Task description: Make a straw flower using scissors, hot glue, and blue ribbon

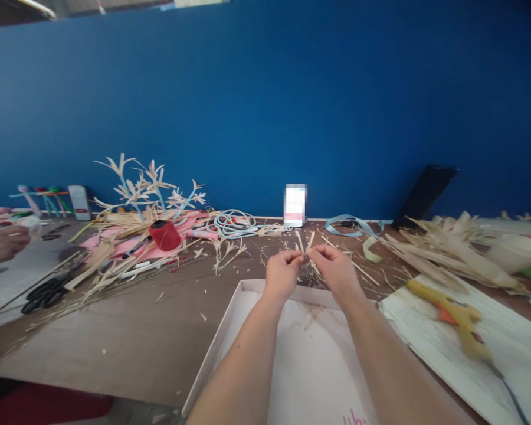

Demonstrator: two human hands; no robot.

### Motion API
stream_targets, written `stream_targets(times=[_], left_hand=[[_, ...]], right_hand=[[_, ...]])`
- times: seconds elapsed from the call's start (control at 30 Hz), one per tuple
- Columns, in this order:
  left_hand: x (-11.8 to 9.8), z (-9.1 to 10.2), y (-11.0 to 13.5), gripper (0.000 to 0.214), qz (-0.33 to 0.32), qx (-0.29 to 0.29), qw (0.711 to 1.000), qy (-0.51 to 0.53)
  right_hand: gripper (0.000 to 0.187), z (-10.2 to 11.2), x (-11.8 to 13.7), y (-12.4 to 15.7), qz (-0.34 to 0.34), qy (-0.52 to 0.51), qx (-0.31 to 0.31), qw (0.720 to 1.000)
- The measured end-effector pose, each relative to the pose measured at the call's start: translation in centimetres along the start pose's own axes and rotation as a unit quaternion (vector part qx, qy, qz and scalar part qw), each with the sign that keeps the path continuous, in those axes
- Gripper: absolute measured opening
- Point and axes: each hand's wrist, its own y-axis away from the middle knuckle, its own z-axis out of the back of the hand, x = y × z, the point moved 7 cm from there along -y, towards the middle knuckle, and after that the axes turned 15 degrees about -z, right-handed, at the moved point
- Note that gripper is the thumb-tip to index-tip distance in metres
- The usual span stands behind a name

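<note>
Over the far edge of a white shallow box (323, 354), my two hands meet fingertip to fingertip. My left hand (284, 273) is closed in a pinch, and so is my right hand (335, 268). Between them rise the pale ends of narrow dried husk strips (310, 239), spread in a V; their lower part is hidden by the fingers. Cut scraps lie on the table around the hands. Just beyond stands a phone (295, 205) with a blurred screen. A loose husk flower (230, 254) lies to the left.
Left are husk flowers (135, 192) on blue stems, a red thread spool (164, 235), black scissors (48, 291) and coiled light-blue cord (232, 223). Another person's hand (2, 243) is at far left. Right are a yellow glue gun (455, 319) on papers and dried husks (460, 248).
</note>
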Motion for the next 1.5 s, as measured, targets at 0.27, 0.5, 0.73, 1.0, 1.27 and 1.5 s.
stream_targets(times=[0.27,0.5,0.73,1.0,1.27,1.5], left_hand=[[-0.3,-0.1,0.0,0.021,-0.022,0.016,0.999,-0.023],[-1.1,0.0,0.2,0.023,-0.027,0.026,0.997,-0.066],[-1.6,0.0,0.2,0.022,-0.032,0.032,0.995,-0.091],[-1.6,0.0,0.3,0.021,-0.038,0.031,0.993,-0.104],[-1.9,0.0,0.4,0.020,-0.064,0.034,0.986,-0.151],[-2.7,0.0,0.4,0.021,-0.083,0.035,0.978,-0.189]], right_hand=[[0.032,-0.1,-0.8,-0.5,-0.006,-0.006,0.005,1.000],[0.029,-0.2,-1.0,-0.5,-0.021,-0.027,0.012,0.999],[0.031,-0.5,-1.6,-0.6,-0.038,-0.059,0.034,0.997],[0.028,-1.0,-2.2,-0.7,-0.068,-0.101,0.056,0.991],[0.028,-0.8,-2.1,-0.8,-0.051,-0.080,0.034,0.995],[0.031,-0.7,-1.9,-0.7,-0.038,-0.080,0.030,0.996]])
